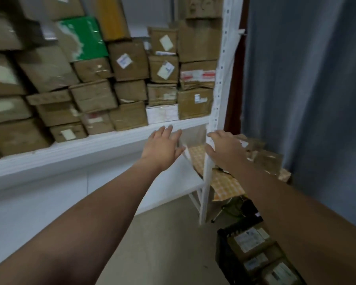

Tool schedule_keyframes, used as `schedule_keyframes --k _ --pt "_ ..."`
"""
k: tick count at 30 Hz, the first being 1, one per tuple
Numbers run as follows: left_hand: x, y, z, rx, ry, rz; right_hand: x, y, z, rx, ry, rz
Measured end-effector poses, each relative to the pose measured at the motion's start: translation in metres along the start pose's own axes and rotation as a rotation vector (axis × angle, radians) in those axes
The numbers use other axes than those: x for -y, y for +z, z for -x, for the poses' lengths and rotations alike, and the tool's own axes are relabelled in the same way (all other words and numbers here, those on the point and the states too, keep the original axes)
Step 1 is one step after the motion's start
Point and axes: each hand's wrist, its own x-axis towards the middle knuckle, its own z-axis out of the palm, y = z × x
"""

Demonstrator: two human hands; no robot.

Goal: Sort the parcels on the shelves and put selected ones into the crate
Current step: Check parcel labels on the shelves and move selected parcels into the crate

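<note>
parcels (130, 60) crowd the white shelf (70, 149); left hand (162, 147) and right hand (224, 149) reach out, fingers spread wide, holding nothing; near right, crate (224, 254).

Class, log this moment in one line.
left hand: open | right hand: open | white metal shelf: brown cardboard parcels | black plastic crate: parcels inside

Free space beneath the packed shelf (80, 150); white upright post (206, 182) and cardboard boxes (269, 159) as obstacles at right.
</note>
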Motion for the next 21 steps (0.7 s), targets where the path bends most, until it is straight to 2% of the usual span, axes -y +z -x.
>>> schedule_keyframes --k 13,21 --pt "0.283 -0.040 0.228 -0.033 -0.365 -0.115 0.344 0.054 0.017 0.043 -0.372 -0.218" --pt "0.402 -0.084 0.324 -0.104 -0.530 -0.166 0.502 0.055 0.017 0.046 -0.546 -0.296"
